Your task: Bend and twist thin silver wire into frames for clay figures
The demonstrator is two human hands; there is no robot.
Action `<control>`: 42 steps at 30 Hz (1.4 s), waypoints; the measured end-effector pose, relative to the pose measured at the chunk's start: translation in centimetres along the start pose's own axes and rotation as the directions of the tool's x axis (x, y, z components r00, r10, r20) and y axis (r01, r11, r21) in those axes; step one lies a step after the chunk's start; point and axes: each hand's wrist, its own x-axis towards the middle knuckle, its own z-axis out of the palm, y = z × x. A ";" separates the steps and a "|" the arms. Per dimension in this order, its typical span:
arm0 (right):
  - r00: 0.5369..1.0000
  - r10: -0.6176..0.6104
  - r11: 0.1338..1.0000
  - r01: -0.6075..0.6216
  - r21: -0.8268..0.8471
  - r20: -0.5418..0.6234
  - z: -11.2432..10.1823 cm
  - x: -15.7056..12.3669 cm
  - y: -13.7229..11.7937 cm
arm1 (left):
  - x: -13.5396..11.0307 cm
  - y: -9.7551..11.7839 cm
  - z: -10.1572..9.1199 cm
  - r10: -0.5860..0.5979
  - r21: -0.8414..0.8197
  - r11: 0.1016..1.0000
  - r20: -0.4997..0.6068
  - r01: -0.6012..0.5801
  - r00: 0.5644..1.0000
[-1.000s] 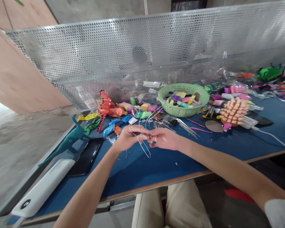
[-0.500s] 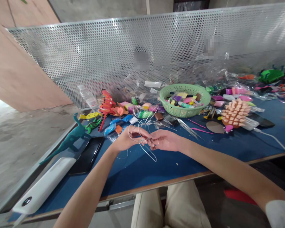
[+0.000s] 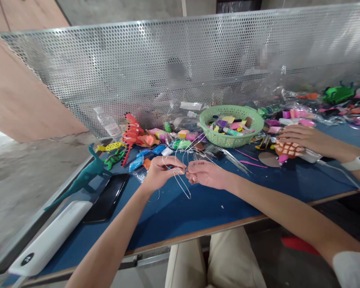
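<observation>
Above the blue table (image 3: 180,220), my left hand (image 3: 160,173) pinches a frame of thin silvery wire (image 3: 182,186), bent into loops with twisted joints. Close beside it, my right hand (image 3: 206,174) has its fingertips closed on the same wire, near a twisted part. Long wire loops stick out above and below my fingers. Exactly where the right fingertips grip is partly hidden. Behind my hands lie blue clay packets (image 3: 137,163) and a bundle of straight wires (image 3: 232,158).
A teal long-necked dinosaur (image 3: 87,172), a black phone (image 3: 108,198) and a white power bank (image 3: 52,238) lie at left. Behind are a red clay figure (image 3: 132,134) and a green basket (image 3: 231,138). At right, another person's hand (image 3: 300,136) covers a spiky clay figure (image 3: 288,150).
Another person's hand has come in from the right onto the spiky figure. My fingertips have shifted slightly on the wire, and the right hand sits a little apart from the left.
</observation>
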 end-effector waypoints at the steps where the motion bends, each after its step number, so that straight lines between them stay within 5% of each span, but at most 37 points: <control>1: 1.000 -0.015 1.000 0.015 -0.012 -0.002 0.0 0.0 0.0 | 0.0 -0.1 0.1 0.015 -0.006 1.000 -0.020 -0.016 1.000; 14: 0.918 -0.352 0.887 0.265 -0.378 -0.182 1.1 -0.1 -0.7 | -0.3 -0.6 2.1 -0.074 0.065 0.992 -0.370 0.105 0.926; 21: 0.764 -0.589 0.743 0.386 -0.546 -0.262 1.4 0.1 -0.1 | -0.5 -2.5 3.8 -0.169 -0.111 0.985 -0.501 0.131 0.849; 25: 0.581 -0.784 0.459 0.304 -0.835 -0.220 1.8 -0.3 0.3 | -0.3 -2.6 5.1 -0.273 -0.301 0.946 -0.539 0.121 0.797; 29: 0.478 -0.867 0.256 0.193 -0.947 -0.137 2.3 -0.5 0.5 | -0.1 -2.2 5.6 -0.363 -0.470 0.875 -0.479 0.116 0.800; 32: 0.473 -0.867 0.292 0.223 -0.930 -0.159 2.3 -0.4 0.5 | -0.1 -2.0 5.3 -0.359 -0.483 0.866 -0.421 0.128 0.833; 36: 0.535 -0.809 0.470 0.341 -0.814 -0.243 1.8 -0.1 0.5 | -0.2 -1.8 4.9 -0.316 -0.374 0.913 -0.398 0.163 0.861; 42: 0.586 -0.747 0.589 0.366 -0.720 -0.313 1.5 0.1 0.1 | -0.3 -2.0 4.8 -0.238 -0.185 0.968 -0.438 0.172 0.867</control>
